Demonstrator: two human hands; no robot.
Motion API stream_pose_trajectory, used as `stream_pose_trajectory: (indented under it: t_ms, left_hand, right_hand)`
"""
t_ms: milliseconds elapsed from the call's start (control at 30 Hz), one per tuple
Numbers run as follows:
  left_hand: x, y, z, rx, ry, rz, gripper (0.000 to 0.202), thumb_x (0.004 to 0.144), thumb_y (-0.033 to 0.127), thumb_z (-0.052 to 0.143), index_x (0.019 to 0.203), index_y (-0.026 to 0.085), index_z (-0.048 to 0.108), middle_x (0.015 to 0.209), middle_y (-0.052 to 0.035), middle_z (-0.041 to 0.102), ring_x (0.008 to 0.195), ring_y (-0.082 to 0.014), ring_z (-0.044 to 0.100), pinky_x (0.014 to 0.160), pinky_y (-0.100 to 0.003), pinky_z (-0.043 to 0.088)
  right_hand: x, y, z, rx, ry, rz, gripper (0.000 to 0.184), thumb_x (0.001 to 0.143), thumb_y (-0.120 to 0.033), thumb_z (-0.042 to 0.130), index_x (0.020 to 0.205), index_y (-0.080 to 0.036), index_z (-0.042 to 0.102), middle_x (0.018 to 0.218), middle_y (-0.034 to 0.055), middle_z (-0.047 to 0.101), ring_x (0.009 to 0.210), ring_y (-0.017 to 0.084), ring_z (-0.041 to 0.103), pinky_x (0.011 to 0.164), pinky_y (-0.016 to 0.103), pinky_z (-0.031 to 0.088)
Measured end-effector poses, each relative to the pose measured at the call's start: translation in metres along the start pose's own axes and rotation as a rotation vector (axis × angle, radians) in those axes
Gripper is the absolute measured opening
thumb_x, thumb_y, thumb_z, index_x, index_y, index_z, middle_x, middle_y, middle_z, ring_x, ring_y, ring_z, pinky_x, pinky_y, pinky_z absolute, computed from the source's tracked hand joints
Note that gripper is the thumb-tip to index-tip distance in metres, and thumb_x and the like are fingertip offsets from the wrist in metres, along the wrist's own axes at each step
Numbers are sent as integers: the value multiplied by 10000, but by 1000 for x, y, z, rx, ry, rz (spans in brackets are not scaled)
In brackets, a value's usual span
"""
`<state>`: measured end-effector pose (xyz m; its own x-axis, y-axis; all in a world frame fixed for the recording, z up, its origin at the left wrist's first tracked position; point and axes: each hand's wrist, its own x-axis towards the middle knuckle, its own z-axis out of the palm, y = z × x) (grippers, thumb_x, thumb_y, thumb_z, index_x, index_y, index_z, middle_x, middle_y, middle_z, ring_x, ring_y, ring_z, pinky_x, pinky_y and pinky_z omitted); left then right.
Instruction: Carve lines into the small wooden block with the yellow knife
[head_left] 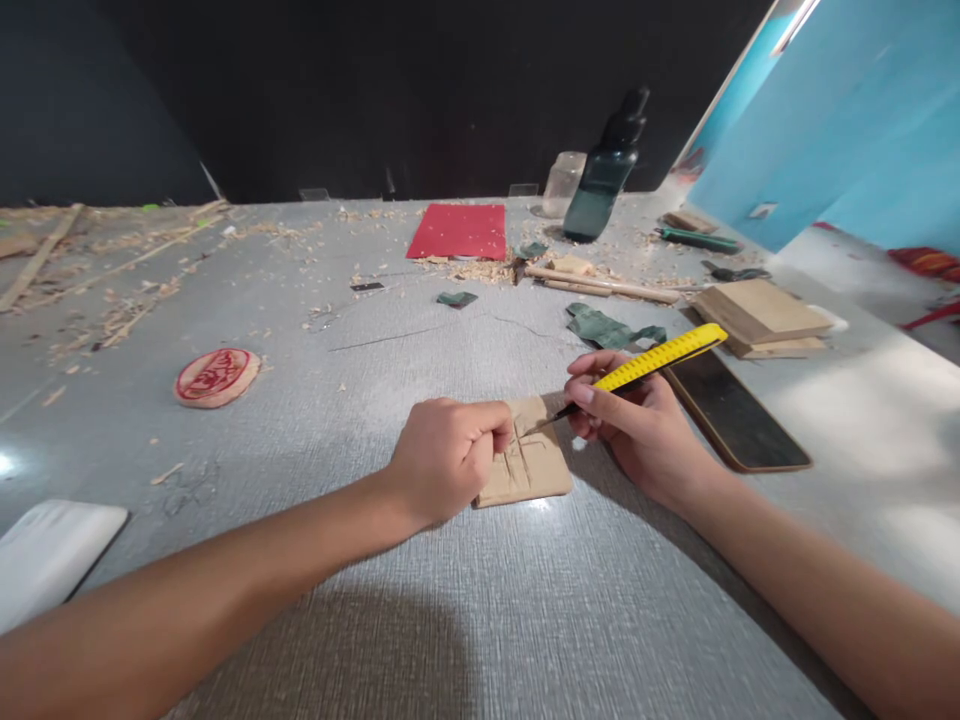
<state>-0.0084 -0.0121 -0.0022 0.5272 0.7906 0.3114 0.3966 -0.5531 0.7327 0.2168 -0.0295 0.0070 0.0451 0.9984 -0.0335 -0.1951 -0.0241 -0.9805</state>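
A single grey tabletop [525, 620] fills the view, backed by a dark wall and, to the right, one blue panel [840, 120]. Two bare forearms reach in from the near edge. One white flat slab [45, 555] lies at the near left corner, and one dark phone [731, 410] lies face up just right of the right hand. Two stacked wooden blocks [761, 318] sit beyond the phone. One red sheet [460, 231] lies flat toward the far edge, with one dark green bottle [607, 170] and one clear glass jar [562, 183] standing upright close together to its right. One round wooden disc [217, 377] with a red carved face lies well apart on the left. Two thin wooden sticks [600, 286] lie side by side below the bottle, with one crumpled green scrap [607, 328] near them. The left hand [446, 458] is curled into a fist, pressing down on the left part of one small tan wood tile [529, 462], which lies flat at the centre with crossed grooves cut in its face. The right hand [637, 420] is closed around one yellow utility knife [660, 358], whose blade tip touches the tile's upper face. Wood shavings [127, 290] are scattered over the far left, too many to count.
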Motion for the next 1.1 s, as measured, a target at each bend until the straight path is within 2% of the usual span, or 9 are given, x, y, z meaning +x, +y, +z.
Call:
stream_pose_trajectory:
  t_ms: [300, 600, 900, 1000, 1100]
  left_hand:
    - [2, 1, 0, -12, 2, 10, 205, 772, 134, 409, 630, 179, 551, 513, 37, 467, 484, -99, 412, 532, -260, 286]
    - [1, 1, -1, -22, -17, 11, 208, 774, 121, 405, 626, 178, 540, 503, 39, 445, 472, -95, 384, 521, -256, 271]
    - [2, -1, 0, -41, -21, 18, 198, 779, 104, 412, 642, 173, 537, 531, 38, 467, 499, -91, 407, 542, -266, 291]
    - [0, -1, 1, -148, 38, 33, 217, 863, 100, 400, 842, 192, 596, 615, 42, 502, 555, -95, 460, 571, -258, 344]
    - [-2, 0, 3, -261, 113, 57, 269, 930, 181, 485, 1191, 229, 526, 906, 14, 604, 653, -92, 528, 622, -250, 433]
  right_hand:
    - [0, -1, 1, 22, 65, 7, 261, 794, -277, 837, 975, -227, 656, 703, -29, 527, 550, 107, 487, 487, 259, 375]
    - [-1, 1, 3, 91, 82, -20, 187, 800, -210, 812, 928, -224, 676, 725, -21, 489, 571, 92, 383, 490, 255, 293]
    - [-1, -1, 5, 88, 129, -45, 187, 782, -216, 812, 910, -250, 680, 757, -10, 491, 591, 109, 367, 484, 268, 306]
    - [1, -1, 5, 113, 142, -30, 179, 786, -217, 809, 909, -246, 682, 745, -7, 488, 585, 108, 355, 478, 265, 289]
    - [1, -2, 4, 125, 139, -17, 180, 784, -217, 811, 907, -244, 682, 735, -7, 492, 579, 105, 352, 475, 258, 285]
